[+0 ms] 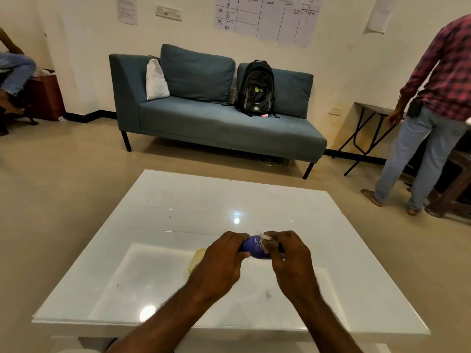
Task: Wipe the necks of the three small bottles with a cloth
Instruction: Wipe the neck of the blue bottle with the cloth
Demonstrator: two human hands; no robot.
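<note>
So the left hand (221, 261) had its fingers curled round the fat end of a small rounded purple plastic bottle (252, 248), holding it tipped sideways over the near half of the table. The right hand (290, 261) was closed too, pinching a crumpled white cloth (265, 238) against the bottle's right end. The neck itself was buried under cloth and fingers, so I couldn't see it. I also couldn't tell if the bottle was touching the tabletop or just held above it.

Poking out behind the left hand was a pale yellow roundish thing (197, 256) lying on the table, mostly hidden, no idea what it was.

All of this was on a glossy white low square table (178, 205) with ceiling lights reflecting off it. Past that, against the wall, sat a blue-grey fabric sofa (216, 123) with a black backpack (256, 89) propped upright on the seat and a white cushion (156, 81) at its left end. Hand-drawn paper charts (267, 16) were stuck on the wall above. Off to the right stood a person in a red checked shirt and jeans (438, 98), turned away, beside a dark folding table (367, 128). At the far left edge, a seated person in jeans (15, 72) was only partly in view.
</note>
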